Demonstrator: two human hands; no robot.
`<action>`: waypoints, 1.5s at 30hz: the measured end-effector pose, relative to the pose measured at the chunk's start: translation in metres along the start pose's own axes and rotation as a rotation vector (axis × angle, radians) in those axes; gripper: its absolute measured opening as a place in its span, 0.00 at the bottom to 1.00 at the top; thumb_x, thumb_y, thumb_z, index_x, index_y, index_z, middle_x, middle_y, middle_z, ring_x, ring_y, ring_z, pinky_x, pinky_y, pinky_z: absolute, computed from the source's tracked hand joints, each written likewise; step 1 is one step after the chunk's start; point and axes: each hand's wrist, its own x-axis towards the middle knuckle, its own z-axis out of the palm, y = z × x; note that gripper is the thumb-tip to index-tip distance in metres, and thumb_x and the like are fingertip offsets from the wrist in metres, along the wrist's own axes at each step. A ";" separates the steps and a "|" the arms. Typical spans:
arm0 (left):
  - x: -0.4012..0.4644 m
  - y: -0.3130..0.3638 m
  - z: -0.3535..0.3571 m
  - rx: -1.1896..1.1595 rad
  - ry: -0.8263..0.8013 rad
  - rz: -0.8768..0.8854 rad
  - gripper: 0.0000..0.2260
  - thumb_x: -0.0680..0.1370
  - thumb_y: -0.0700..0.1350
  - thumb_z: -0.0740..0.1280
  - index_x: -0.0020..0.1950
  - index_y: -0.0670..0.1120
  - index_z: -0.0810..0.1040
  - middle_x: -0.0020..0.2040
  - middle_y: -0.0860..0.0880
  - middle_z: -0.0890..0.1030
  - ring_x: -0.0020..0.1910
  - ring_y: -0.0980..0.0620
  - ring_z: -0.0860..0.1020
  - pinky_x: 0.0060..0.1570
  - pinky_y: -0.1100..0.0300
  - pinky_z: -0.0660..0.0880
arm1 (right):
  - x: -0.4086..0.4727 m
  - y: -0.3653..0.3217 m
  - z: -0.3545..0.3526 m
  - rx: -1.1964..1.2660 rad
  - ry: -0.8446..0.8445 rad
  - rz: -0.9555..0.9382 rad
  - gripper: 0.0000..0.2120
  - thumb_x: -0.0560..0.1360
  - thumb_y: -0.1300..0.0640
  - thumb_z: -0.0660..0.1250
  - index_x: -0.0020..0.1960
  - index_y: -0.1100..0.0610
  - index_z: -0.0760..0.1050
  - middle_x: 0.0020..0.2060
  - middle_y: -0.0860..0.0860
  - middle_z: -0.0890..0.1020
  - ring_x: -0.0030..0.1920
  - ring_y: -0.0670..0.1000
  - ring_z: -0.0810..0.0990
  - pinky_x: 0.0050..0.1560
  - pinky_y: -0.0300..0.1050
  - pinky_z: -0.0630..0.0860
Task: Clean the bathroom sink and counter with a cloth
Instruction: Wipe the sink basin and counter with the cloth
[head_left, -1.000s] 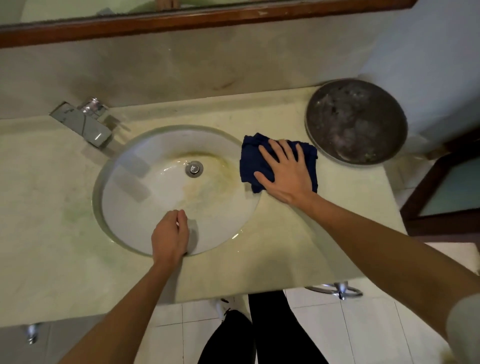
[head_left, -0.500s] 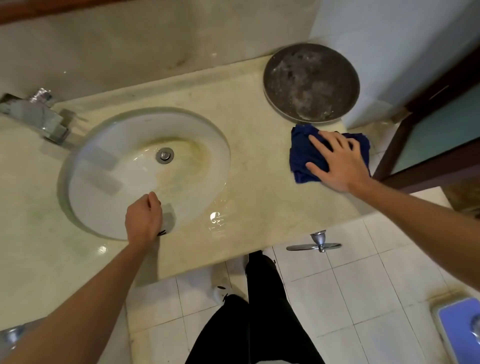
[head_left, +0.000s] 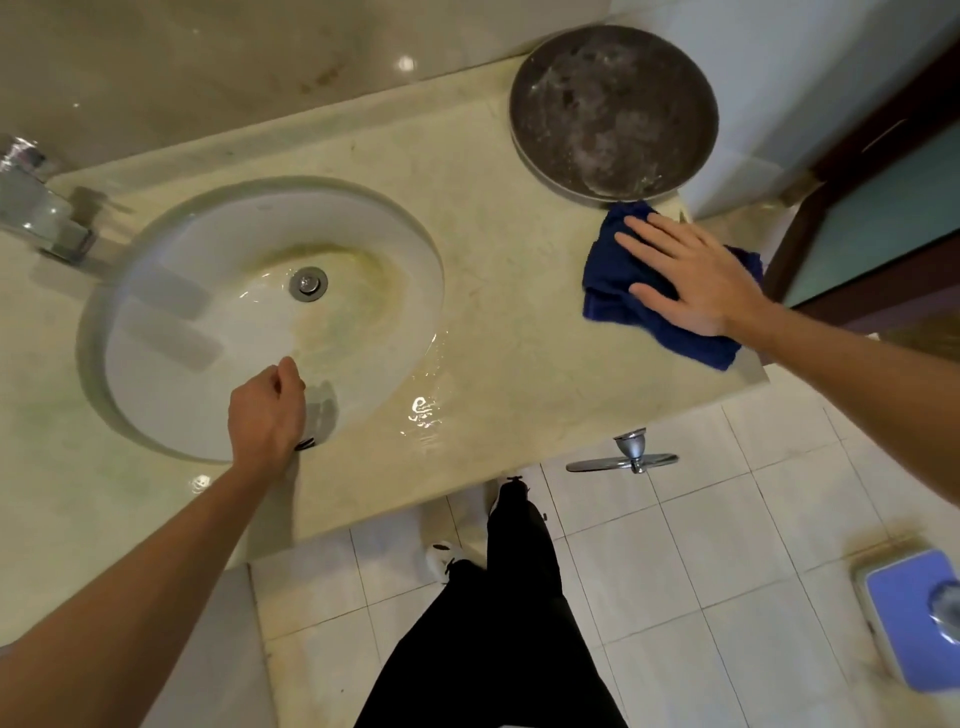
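A dark blue cloth (head_left: 613, 260) lies on the right end of the beige stone counter (head_left: 519, 322), partly over its right edge. My right hand (head_left: 691, 275) presses flat on the cloth, fingers spread and pointing left. The white oval sink (head_left: 171, 332), stained yellow around its metal drain (head_left: 308, 283), is set into the counter's left half. My left hand (head_left: 267, 410) rests as a loose fist on the sink's near rim and holds nothing. A wet film (head_left: 423, 410) shines on the counter beside the sink.
A round dark metal tray (head_left: 613, 109) sits at the counter's back right corner, just behind the cloth. A chrome faucet (head_left: 36, 208) stands at the far left. Below are white floor tiles, a chrome fitting (head_left: 631, 457), my dark-trousered legs and a blue scale (head_left: 914, 618).
My right hand has slid the cloth from beside the sink rightward across the counter to its right end below the tray. My left hand has stayed on the sink rim.
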 end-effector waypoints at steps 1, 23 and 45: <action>0.000 0.000 0.000 0.005 0.002 0.006 0.26 0.82 0.56 0.52 0.40 0.39 0.79 0.35 0.44 0.81 0.37 0.40 0.80 0.44 0.45 0.77 | -0.008 -0.007 0.003 0.033 0.044 0.122 0.31 0.83 0.38 0.48 0.82 0.49 0.54 0.81 0.50 0.57 0.81 0.55 0.54 0.77 0.59 0.58; -0.009 0.011 -0.008 -0.061 -0.048 -0.043 0.28 0.83 0.57 0.50 0.41 0.39 0.80 0.36 0.44 0.81 0.39 0.41 0.80 0.46 0.47 0.77 | -0.030 -0.084 0.013 0.074 0.008 0.270 0.34 0.80 0.36 0.51 0.83 0.49 0.52 0.82 0.50 0.53 0.82 0.55 0.51 0.79 0.59 0.53; -0.003 0.000 -0.044 -0.436 -0.054 -0.066 0.24 0.86 0.55 0.52 0.47 0.46 0.84 0.44 0.51 0.85 0.43 0.56 0.81 0.48 0.63 0.74 | 0.000 -0.345 0.032 0.096 0.007 0.215 0.36 0.78 0.38 0.56 0.82 0.51 0.56 0.82 0.51 0.55 0.82 0.55 0.52 0.79 0.59 0.52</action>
